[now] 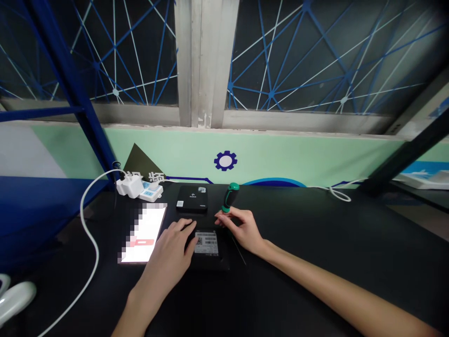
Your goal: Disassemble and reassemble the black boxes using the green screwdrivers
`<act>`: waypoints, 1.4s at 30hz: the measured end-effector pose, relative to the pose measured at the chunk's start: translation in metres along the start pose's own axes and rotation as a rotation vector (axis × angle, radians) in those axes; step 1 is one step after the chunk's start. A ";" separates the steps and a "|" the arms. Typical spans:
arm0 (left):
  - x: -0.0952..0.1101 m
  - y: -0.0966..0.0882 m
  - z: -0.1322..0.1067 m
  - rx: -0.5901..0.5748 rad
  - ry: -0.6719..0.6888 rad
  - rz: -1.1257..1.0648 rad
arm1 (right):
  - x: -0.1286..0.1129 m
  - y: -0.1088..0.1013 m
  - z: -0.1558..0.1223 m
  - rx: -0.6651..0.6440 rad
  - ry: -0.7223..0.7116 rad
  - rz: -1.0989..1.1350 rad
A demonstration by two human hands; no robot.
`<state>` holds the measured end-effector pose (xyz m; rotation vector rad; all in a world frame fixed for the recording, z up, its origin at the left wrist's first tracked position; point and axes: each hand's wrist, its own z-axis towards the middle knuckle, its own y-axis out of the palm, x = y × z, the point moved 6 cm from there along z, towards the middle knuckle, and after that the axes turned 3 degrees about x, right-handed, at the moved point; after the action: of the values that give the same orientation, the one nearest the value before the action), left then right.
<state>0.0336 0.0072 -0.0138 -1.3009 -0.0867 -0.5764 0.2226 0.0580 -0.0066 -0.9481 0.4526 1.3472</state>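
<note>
Screwdriver (230, 197) nearly upright, handle uppermost

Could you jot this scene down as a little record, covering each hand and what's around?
Left hand: resting on a dark, labelled device
Right hand: holding a green-and-black screwdriver, handle up, tip hidden
Beyond device: small black box
Left of device: lit screen, partly pixelated
Back left: white power strip
Surface: black table

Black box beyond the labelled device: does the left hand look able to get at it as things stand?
Probably yes: the black box lies just beyond the left hand, which seems to rest on the device, grasping nothing, and nothing visible blocks the way.
</note>
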 end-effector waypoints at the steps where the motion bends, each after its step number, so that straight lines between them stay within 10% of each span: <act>1: 0.001 0.000 0.000 0.001 0.000 -0.001 | -0.001 0.000 -0.001 -0.001 -0.017 -0.015; 42: 0.003 -0.001 0.000 0.013 -0.001 0.001 | -0.004 0.003 -0.004 -0.064 -0.052 -0.066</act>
<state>0.0361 0.0058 -0.0117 -1.2889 -0.0900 -0.5733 0.2201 0.0522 -0.0067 -0.9699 0.3376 1.3298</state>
